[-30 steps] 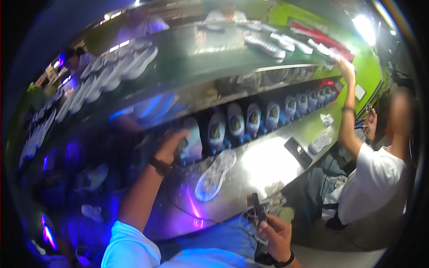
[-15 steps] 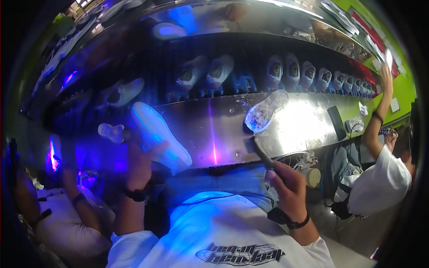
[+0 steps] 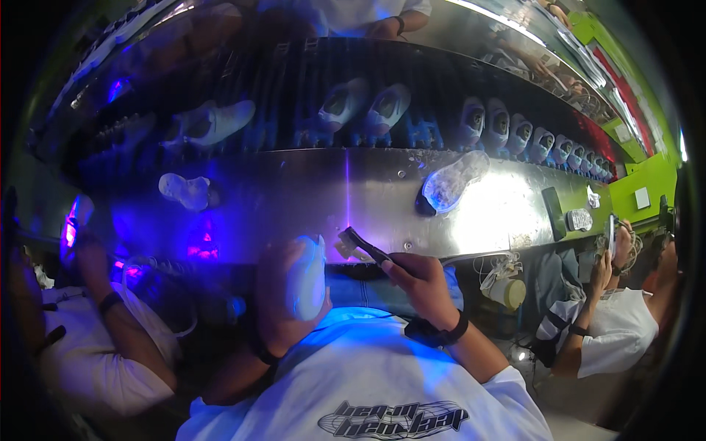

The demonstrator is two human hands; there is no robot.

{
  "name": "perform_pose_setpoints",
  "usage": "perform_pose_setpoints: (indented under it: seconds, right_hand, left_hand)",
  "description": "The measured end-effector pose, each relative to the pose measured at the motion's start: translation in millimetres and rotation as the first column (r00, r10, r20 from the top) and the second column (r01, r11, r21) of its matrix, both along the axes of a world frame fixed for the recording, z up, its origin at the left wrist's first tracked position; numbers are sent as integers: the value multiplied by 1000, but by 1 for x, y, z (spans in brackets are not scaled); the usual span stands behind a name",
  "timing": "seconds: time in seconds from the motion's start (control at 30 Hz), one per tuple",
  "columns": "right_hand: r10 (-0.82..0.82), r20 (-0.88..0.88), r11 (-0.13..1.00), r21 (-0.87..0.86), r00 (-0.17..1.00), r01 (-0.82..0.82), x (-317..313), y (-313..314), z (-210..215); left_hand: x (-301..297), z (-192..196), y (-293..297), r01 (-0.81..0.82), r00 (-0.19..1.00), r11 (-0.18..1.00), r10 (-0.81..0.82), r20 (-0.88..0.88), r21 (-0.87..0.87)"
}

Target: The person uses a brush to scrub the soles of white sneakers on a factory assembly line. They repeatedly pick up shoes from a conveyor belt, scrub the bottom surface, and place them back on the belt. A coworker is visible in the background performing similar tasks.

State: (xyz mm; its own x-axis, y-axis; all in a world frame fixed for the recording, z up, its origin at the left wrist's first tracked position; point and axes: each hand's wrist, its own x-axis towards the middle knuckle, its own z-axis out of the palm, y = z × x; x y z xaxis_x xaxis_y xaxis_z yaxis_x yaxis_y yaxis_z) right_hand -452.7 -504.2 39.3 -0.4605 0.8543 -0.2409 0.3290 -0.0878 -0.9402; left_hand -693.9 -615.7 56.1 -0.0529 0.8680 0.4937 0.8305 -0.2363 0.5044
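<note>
Shoe [image 3: 309,275] drawn closer, brush [image 3: 365,244] near it

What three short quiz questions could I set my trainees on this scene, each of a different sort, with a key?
1. Short answer: What tool does the person's right hand hold?
2. True or false: The person's left hand is empty.
3. Fill in the gap: On the metal bench, the flat dark rectangular object lies to the ____ of the bright glare patch.

Key:
1. A dark-handled brush.
2. False: it holds a pale sole, lit bluish.
3. Right.
</note>
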Motion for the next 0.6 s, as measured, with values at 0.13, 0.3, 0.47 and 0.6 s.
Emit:
perform_pose_setpoints:
  seconds: [0.13,0.3,0.47,0.6]
  right_hand:
    - [33,18,999,15,999,-34,-15,-5,-18]
    - [84,66,995,57,994,-87,-27,-8,-19]
    - [76,40,993,89,996,-79,-29,-15,-16]
    - [122,-38,992,31,992,-121,-20,-25,-20]
  left_hand:
    - [9,-6,-20,-72,997,997,71,-35,-15]
    - [12,-17,-34,-83,995,996,82,-51,-14]
    - [12,-26,-37,-88,996,996,88,-30,3]
    - [14,-25,-37,-110,994,994,110,-24,-14]
